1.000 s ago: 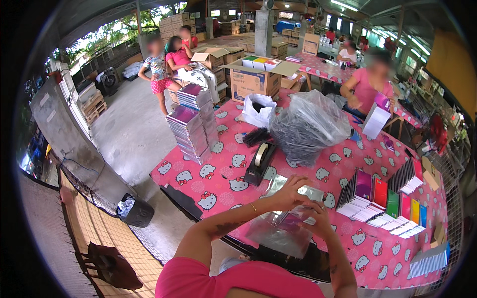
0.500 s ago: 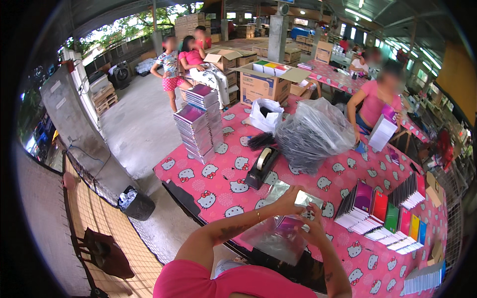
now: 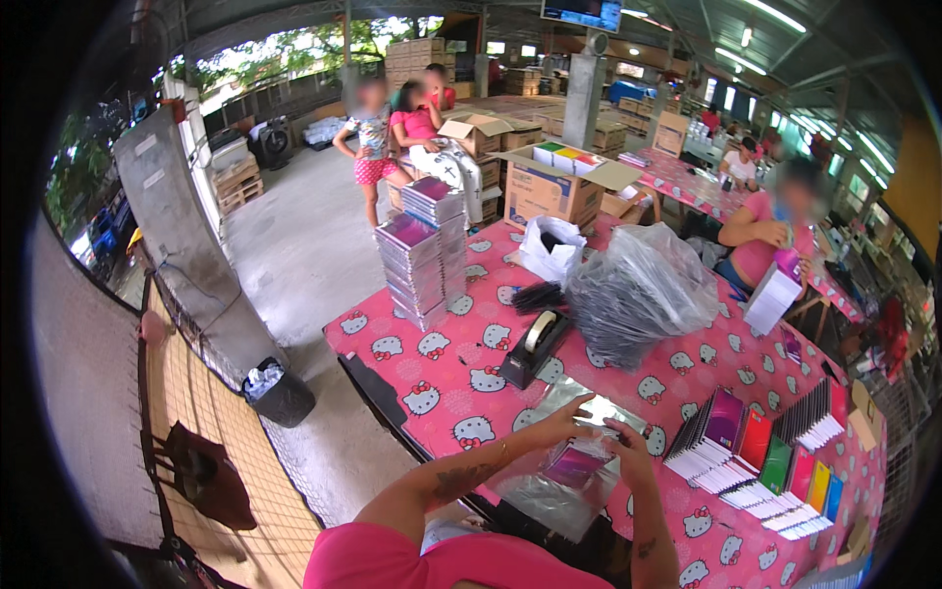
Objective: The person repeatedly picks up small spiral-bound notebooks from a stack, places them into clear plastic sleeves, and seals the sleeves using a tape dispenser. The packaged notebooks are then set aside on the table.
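Note:
A clear plastic bag (image 3: 551, 506) lies in front of me at the table's near edge, with a purple-covered notebook (image 3: 577, 465) showing in or beneath it. My left hand (image 3: 563, 422) is at the far left part of the bag, its fingers closed on the plastic. On the bag's right side, my right hand (image 3: 629, 449) has its fingers curled and closed on the plastic too. Shiny film (image 3: 597, 412) shows between the two hands. Just beyond the bag stands a black tape dispenser (image 3: 535, 348).
Tall notebook stacks (image 3: 412, 260) stand at the far left. Rows of colourful notebooks (image 3: 756, 442) lie to the right. Beyond the dispenser are a large plastic bag of black strips (image 3: 643, 294), a white bag (image 3: 552, 247) and a cardboard box (image 3: 549, 191). A co-worker (image 3: 770, 231) handles notebooks across the pink table.
My hands have drawn apart, and the notebook under the plastic shows more. The whole view has shifted slightly. Across the table, the co-worker's hand has risen to the notebook stack's top.

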### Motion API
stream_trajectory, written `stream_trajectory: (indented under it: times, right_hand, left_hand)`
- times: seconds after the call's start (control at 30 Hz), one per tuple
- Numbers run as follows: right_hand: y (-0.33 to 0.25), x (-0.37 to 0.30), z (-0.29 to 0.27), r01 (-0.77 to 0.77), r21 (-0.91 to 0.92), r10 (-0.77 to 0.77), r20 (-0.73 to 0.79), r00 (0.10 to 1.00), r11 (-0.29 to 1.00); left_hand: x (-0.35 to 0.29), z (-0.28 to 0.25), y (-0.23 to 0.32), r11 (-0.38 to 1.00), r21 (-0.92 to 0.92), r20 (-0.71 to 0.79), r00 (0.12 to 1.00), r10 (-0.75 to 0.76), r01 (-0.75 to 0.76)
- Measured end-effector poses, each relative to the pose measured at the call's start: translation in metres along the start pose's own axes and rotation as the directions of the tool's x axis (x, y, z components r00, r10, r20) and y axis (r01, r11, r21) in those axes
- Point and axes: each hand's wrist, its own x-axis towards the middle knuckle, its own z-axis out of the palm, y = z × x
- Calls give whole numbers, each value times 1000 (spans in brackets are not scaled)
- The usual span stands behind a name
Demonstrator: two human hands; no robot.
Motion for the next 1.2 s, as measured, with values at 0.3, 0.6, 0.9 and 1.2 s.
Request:
stream_trajectory:
  times: [0.3,0.6,0.9,1.2]
  right_hand:
    - [7,5,2,7,156,-2,-30,1000,988]
    - [-40,16,8,26,-298,-27,1,1000,954]
    - [-49,-23,13,382,-759,-380,191,905,527]
    - [-40,-19,21,459,-753,-526,178,832,471]
  left_hand:
    - [21,22,12,736,616,-148,876,459,-282]
    - [14,-2,31,709,597,24,891,453,-376]
    - [-27,-12,42,280,830,408,867,285,-483]
    - [-12,-4,48,469,781,317,909,272,-413]
